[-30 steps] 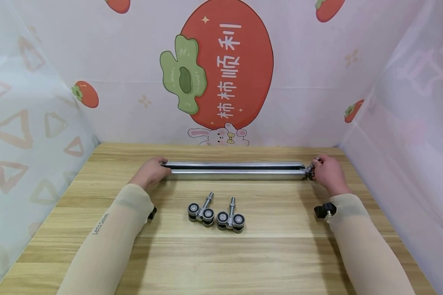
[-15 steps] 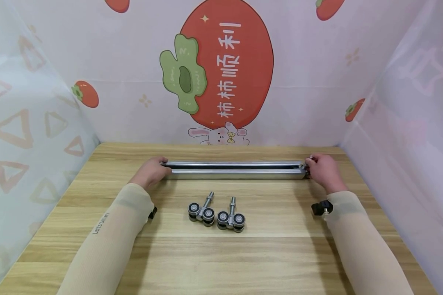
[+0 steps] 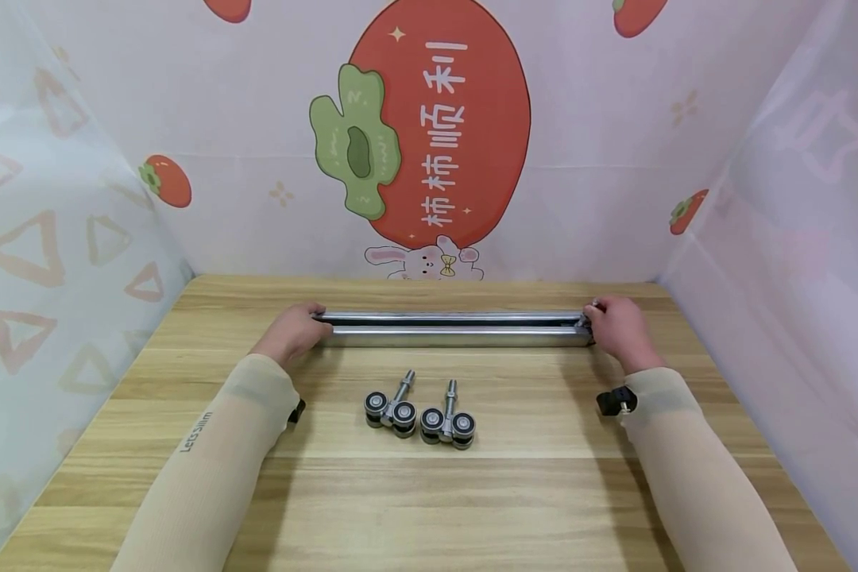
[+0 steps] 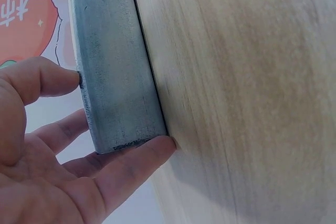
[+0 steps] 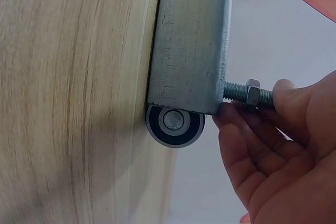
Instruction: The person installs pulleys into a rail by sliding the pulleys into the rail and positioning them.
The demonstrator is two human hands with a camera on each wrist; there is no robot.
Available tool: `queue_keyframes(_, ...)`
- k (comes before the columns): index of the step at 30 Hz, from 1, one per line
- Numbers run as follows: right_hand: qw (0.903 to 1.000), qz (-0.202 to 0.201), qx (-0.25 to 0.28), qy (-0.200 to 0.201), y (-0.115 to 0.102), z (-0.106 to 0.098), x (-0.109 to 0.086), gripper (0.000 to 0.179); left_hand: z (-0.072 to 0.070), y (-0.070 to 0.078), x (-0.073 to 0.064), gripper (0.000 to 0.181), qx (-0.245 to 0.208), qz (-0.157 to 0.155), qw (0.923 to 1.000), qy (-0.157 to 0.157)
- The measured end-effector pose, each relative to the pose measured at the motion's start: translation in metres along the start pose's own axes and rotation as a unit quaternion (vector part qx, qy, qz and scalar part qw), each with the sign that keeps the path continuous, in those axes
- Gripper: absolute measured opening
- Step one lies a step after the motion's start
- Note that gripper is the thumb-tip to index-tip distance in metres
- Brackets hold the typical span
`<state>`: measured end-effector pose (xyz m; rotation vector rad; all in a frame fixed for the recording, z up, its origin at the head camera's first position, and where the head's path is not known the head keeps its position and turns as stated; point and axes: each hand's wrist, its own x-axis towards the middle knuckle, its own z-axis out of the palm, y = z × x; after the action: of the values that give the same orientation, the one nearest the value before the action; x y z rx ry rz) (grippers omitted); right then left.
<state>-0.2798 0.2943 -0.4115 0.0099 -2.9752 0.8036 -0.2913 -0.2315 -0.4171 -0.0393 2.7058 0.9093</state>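
Note:
A long silver metal channel rail (image 3: 457, 337) lies across the table, slot facing up. At its left end my left hand (image 3: 295, 330) grips it; in the left wrist view the thumb touches the slotted edge and the fingers (image 4: 134, 163) bear on the end. My right hand (image 3: 620, 326) holds a roller trolley by its threaded bolt (image 5: 236, 92), which carries a hex nut (image 5: 253, 94). One wheel (image 5: 174, 125) of that trolley shows half out of the rail's right end; the rest is hidden inside the channel.
Two more roller trolleys, a left one (image 3: 391, 411) and a right one (image 3: 448, 421), lie in front of the rail with bolts pointing away. The wooden table (image 3: 429, 508) is bounded by a printed curtain (image 3: 243, 230) behind and at both sides.
My right hand has moved left with the roller trolley, whose leading wheels have slid into the rail's right end. My left hand and the rail stay in place.

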Motion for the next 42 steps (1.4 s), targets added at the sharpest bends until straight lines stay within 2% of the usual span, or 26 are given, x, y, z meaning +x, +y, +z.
queue_keyframes(12,0.9996,-0.018,-0.02,0.001,-0.006,0.003,0.001,0.028,0.0,0.002,-0.002,0.064,0.0,0.006,1.0,0.001)
queue_keyframes(18,0.9989,-0.036,-0.031,0.001,-0.023,0.011,0.004,0.027,-0.001,0.002,-0.002,0.065,-0.003,0.004,1.0,-0.002)
queue_keyframes(23,0.999,-0.038,-0.021,-0.007,-0.038,0.02,0.005,0.027,-0.001,0.001,-0.002,0.065,-0.004,0.005,1.0,-0.003)
queue_keyframes(34,0.9984,-0.046,-0.032,0.007,-0.054,0.031,0.008,0.025,0.0,0.003,-0.002,0.065,-0.006,0.008,1.0,0.0)
queue_keyframes(42,0.9981,-0.051,-0.035,-0.001,-0.071,0.042,0.01,0.027,0.0,0.001,-0.003,0.065,-0.011,0.005,0.9999,-0.002)
